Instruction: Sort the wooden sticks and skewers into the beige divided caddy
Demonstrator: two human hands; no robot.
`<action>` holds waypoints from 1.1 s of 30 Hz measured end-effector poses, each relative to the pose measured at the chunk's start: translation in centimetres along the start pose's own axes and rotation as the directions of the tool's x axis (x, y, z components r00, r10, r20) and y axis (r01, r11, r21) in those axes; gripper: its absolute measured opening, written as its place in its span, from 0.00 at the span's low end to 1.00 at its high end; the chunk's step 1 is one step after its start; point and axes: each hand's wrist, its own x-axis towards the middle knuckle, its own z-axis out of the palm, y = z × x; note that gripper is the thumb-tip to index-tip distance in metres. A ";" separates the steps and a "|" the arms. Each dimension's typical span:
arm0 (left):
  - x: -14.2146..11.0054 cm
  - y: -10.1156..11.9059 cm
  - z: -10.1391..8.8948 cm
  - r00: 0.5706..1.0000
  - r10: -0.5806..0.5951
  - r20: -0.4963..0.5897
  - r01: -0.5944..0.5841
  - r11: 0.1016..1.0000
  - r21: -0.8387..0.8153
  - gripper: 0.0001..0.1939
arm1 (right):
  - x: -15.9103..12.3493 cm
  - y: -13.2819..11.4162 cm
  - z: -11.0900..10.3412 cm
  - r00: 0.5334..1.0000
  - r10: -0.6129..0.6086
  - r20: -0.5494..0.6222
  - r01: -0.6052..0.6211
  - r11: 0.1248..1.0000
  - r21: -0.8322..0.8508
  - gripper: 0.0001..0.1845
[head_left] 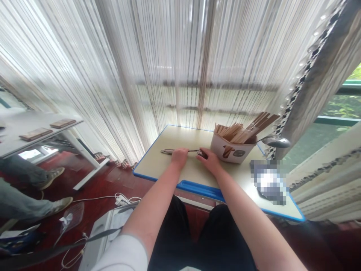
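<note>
My left hand [179, 157] is closed around a long, thin metal utensil [166, 151] held just over the cream tabletop. One end of the utensil, which looks like a narrow loop, sticks out to the left; its exact kind is too small to make out. Its thin shaft runs right, to my right hand [207, 158], whose curled fingers close on the darker far end and partly hide it. Right beside that hand stands a white box [231, 152] packed with wooden chopsticks [229, 131] and longer flat sticks. A metal ladle [275, 141] leans out over the box's right side.
The small table [191, 171] has a blue edge. A blurred-out dark item [267, 182] lies at its right. String curtains [175, 67] hang behind. At left are a white table [34, 120], another person's legs [31, 203], cables and a power strip [122, 200] on the floor.
</note>
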 end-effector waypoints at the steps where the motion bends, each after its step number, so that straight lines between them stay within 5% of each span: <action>1: 0.0 0.0 0.0 1.000 -0.001 0.000 0.001 1.000 -0.004 0.12 | 0.0 0.0 0.0 1.000 0.002 -0.008 -0.002 1.000 0.003 0.25; 16: 0.0 -0.8 0.7 0.944 0.124 -0.305 -0.161 0.982 -0.100 0.12 | 0.5 -0.7 -0.1 0.987 0.058 -0.151 -0.042 0.993 0.108 0.26; 22: -0.3 -0.7 0.3 0.845 0.159 -0.511 -0.224 0.972 -0.068 0.14 | -0.2 -2.8 -1.1 0.961 -0.067 -0.267 0.082 0.995 0.048 0.24; 27: -1.1 2.2 -1.4 0.703 0.130 -0.700 -0.317 0.937 -0.145 0.12 | -1.5 -7.1 -5.2 0.863 -0.311 -0.398 0.286 0.950 -0.124 0.19; 33: -0.3 10.5 -3.6 0.581 0.094 -0.809 -0.519 0.808 -0.279 0.07 | -4.0 -11.6 -14.2 0.741 -0.488 -0.462 0.371 0.870 -0.324 0.18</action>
